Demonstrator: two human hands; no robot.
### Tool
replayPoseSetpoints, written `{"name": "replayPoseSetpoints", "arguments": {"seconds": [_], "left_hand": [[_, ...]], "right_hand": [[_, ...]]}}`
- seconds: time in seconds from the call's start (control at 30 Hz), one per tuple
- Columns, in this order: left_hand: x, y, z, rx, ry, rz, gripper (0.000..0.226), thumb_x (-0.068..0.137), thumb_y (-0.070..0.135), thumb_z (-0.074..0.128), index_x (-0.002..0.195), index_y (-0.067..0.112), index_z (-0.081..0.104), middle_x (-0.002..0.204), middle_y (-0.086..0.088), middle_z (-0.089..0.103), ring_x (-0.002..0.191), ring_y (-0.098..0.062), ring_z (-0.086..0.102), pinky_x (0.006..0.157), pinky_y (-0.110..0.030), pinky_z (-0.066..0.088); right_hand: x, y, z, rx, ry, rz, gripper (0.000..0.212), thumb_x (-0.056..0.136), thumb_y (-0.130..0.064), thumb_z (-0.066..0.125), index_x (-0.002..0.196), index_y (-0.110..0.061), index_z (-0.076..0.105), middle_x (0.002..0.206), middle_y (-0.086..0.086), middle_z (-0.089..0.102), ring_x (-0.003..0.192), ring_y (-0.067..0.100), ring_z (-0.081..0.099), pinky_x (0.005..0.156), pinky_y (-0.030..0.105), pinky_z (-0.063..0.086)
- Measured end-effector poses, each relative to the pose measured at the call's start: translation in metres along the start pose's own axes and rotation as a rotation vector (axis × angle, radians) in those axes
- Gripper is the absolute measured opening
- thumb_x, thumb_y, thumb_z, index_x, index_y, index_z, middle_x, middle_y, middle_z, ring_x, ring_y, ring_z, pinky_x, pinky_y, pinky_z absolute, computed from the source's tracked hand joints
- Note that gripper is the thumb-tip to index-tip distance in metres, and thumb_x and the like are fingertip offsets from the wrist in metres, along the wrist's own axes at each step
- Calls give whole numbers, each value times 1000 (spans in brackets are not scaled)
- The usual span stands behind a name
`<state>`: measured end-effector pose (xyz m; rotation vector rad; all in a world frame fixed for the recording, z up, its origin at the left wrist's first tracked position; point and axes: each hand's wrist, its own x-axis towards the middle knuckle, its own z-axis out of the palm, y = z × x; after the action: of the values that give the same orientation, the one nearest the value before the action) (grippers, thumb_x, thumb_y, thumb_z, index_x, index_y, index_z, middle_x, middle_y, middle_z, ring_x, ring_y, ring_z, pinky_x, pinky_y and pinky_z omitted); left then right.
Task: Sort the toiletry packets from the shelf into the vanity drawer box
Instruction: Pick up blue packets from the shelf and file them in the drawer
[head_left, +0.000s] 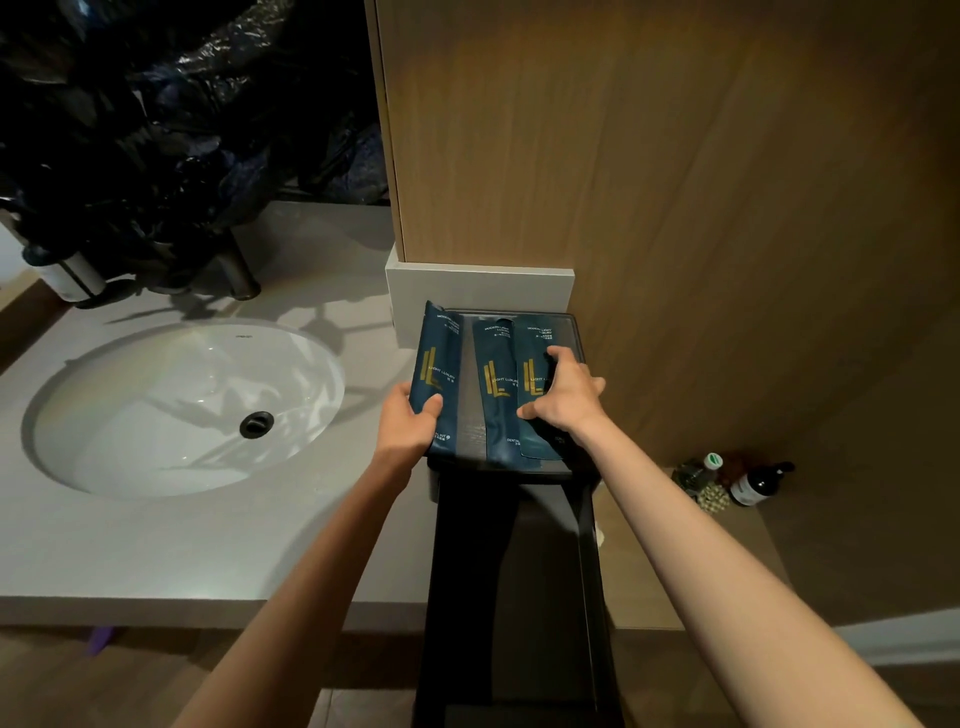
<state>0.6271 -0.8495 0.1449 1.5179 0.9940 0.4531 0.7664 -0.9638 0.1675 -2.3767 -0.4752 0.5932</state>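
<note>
The left packet is being gripped at its near left edge by the left hand, the thumb lying across its face. The right packet is being held by the right hand, fingers curled over it and thumb pressing its near edge. The middle packet is lying between the two hands, overlapped by the right packet. All three are being carried by the dark box, just right of the table and its white sink.
</note>
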Motion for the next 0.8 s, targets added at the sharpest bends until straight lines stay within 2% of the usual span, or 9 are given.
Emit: {"name": "replayPoseSetpoints", "arguments": {"seconds": [0.07,0.17,0.27,0.33,0.4,0.47,0.63,0.73,0.8], "left_hand": [[-5,0,-5,-35,5,26,28,96,11,51,121,0,46,101,-8,55,91,-21,56,71,-27,49],[-12,-1,-11,-75,2,54,30,96,13,52,123,1,45,97,-4,55,91,-21,58,78,-32,50],[-18,2,-15,-113,12,93,25,95,12,52,119,6,46,89,5,55,86,-17,58,71,-23,51],[-21,5,-17,-116,11,108,19,95,14,53,113,12,46,90,5,56,88,-18,59,77,-27,51],[-24,7,-18,-114,3,116,17,95,16,54,111,15,46,98,-1,57,95,-22,59,88,-37,50],[-27,9,-19,-124,-6,120,19,95,17,54,112,16,47,103,-2,58,97,-22,59,92,-38,49],[-44,13,-28,-177,-47,137,18,96,20,53,113,20,48,94,10,58,89,-12,61,81,-28,50],[-59,11,-37,-177,-64,150,19,96,22,52,115,20,49,94,12,60,84,-5,61,67,-16,51],[-69,5,-44,-181,-78,146,20,96,23,51,116,18,50,95,10,61,82,-5,61,61,-11,50]], "right_hand": [[1,-5,-2,-30,-11,23,95,71,-14,83,147,-23,26,147,12,34,135,36,24,105,47,32],[3,-7,-5,-26,-27,37,96,67,-13,85,145,-26,30,148,11,30,135,37,30,105,46,35],[3,-2,-5,47,-20,5,95,62,-14,88,142,-23,38,146,10,35,133,32,38,106,42,36],[1,3,-4,68,15,-29,87,63,-15,88,138,-23,43,143,8,44,132,29,42,106,40,39],[-2,9,-1,104,76,-59,72,72,-14,82,135,-24,49,140,8,50,131,29,43,106,39,38],[-7,13,2,148,136,-80,57,81,-13,73,132,-25,52,140,9,51,134,30,39,108,40,35],[-31,21,-7,281,190,-152,45,87,-12,67,130,-24,56,139,4,53,134,24,42,110,35,34],[-60,29,-15,333,169,-260,39,88,-16,66,125,-24,59,132,-4,58,128,15,48,110,36,38],[-85,34,-19,350,160,-285,34,89,-16,64,122,-23,60,127,-7,59,124,11,50,106,30,39]]}}
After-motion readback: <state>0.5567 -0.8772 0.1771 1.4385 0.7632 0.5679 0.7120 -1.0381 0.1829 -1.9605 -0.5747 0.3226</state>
